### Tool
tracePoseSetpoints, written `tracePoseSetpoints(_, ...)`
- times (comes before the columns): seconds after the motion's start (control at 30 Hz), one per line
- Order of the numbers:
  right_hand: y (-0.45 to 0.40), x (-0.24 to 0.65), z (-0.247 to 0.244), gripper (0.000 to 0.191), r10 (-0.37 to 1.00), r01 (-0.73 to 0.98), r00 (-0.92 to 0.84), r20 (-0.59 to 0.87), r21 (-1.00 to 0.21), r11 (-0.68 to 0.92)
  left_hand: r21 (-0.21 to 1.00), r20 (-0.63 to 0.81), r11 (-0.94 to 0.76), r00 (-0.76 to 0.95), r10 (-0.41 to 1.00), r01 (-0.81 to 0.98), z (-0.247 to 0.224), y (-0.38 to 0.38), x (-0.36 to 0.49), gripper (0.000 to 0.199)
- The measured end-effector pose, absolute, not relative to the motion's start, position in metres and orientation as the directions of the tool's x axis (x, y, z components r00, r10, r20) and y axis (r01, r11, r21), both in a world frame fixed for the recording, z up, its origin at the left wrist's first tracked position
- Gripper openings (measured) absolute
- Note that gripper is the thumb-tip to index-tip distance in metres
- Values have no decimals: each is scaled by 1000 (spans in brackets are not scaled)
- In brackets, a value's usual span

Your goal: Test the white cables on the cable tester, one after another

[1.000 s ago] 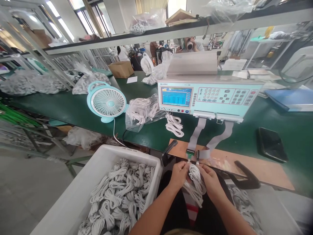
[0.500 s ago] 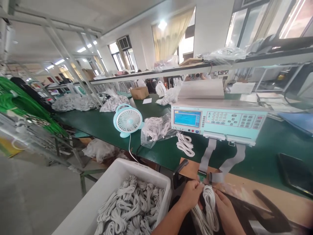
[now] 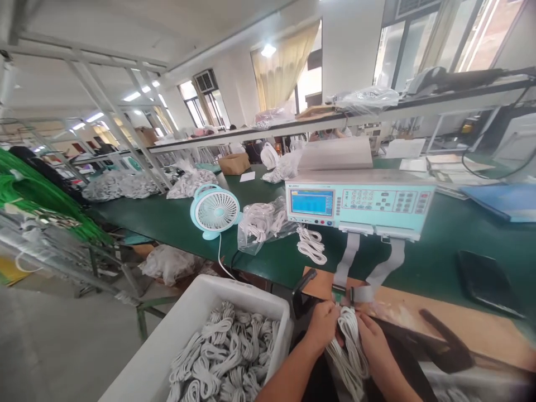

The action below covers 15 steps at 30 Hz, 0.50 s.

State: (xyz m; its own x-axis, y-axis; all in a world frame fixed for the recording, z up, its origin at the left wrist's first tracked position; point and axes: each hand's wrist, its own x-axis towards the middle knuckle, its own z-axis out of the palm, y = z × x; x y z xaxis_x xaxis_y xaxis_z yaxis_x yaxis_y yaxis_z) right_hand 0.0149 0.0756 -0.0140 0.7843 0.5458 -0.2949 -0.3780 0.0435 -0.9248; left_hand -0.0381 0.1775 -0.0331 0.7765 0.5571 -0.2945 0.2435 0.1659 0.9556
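At the front edge of the bench, my left hand (image 3: pixel 324 324) is closed in a pinch on a bundled white cable (image 3: pixel 352 343), its fingertips close to a small green board (image 3: pixel 337 297). My right hand (image 3: pixel 374 338) grips the other side of the same bundle, its fingertips near the dark plug of a grey ribbon cable (image 3: pixel 383 273). What sits between the fingertips is mostly hidden. A second grey ribbon cable (image 3: pixel 348 259) runs down to the green board. Both ribbons come from a light-blue tester (image 3: pixel 379 204) with a lit screen.
A white bin (image 3: pixel 255 295) of bundled cables stands at the left below the bench. On the green bench (image 3: pixel 268 267) are a small fan (image 3: pixel 216 212), a bagged cable bundle (image 3: pixel 262 220), a loose white cable (image 3: pixel 311 244) and a black phone-like slab (image 3: pixel 488 282). Black clamps (image 3: pixel 302 293) sit along the wooden board.
The view has shifted slightly, so the bench things appear a little further left. Both hands stay on the cable bundle near the ribbon ends.
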Motion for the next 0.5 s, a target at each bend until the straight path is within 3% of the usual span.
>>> tracePoseSetpoints(0.13, 75, 16, -14, 36, 545, -347, 792, -277, -938, 28, 954, -299, 151, 768, 566, 261, -39, 174, -42, 33)
tracePoseSetpoints(0.5, 57, 0, -19, 40, 547, -312, 783, -294, -948, -63, 923, -382, 226, 818, 430, 312, -30, 163, -56, 30)
